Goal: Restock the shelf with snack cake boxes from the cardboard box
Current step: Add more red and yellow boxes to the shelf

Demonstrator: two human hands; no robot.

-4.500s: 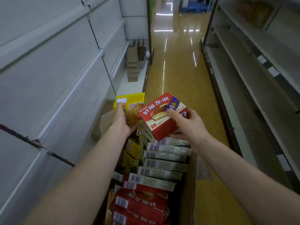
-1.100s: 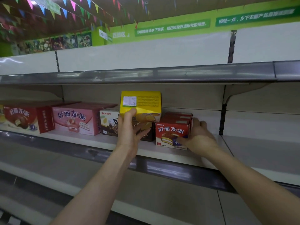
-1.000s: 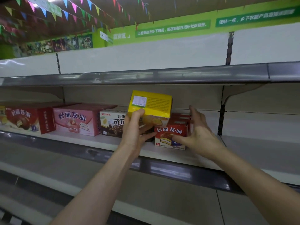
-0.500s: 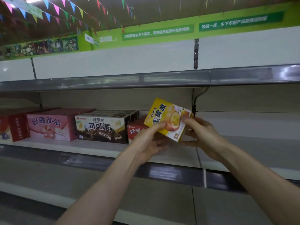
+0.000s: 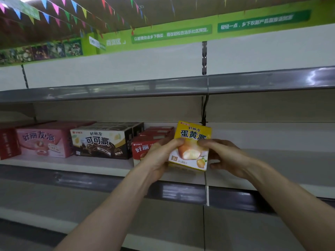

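A small yellow snack cake box (image 5: 192, 136) stands nearly upright, front face toward me, at the front of the middle shelf (image 5: 72, 164). My left hand (image 5: 159, 158) grips its left side and my right hand (image 5: 224, 158) grips its right side. Just left of it sit small red boxes (image 5: 145, 147), partly hidden by my left hand. Whether the yellow box rests on the shelf I cannot tell. The cardboard box is out of view.
Further left on the same shelf stand a black cocoa pie box (image 5: 101, 142), a pink box (image 5: 41, 142) and a red box (image 5: 8, 144). The shelf to the right (image 5: 290, 160) holds nothing. An upper shelf edge (image 5: 126, 89) runs above; lower shelves lie below.
The right hand left the red box on the shelf and joined the left on the yellow box. The yellow box turned from tilted to nearly upright, to the right of the red boxes.
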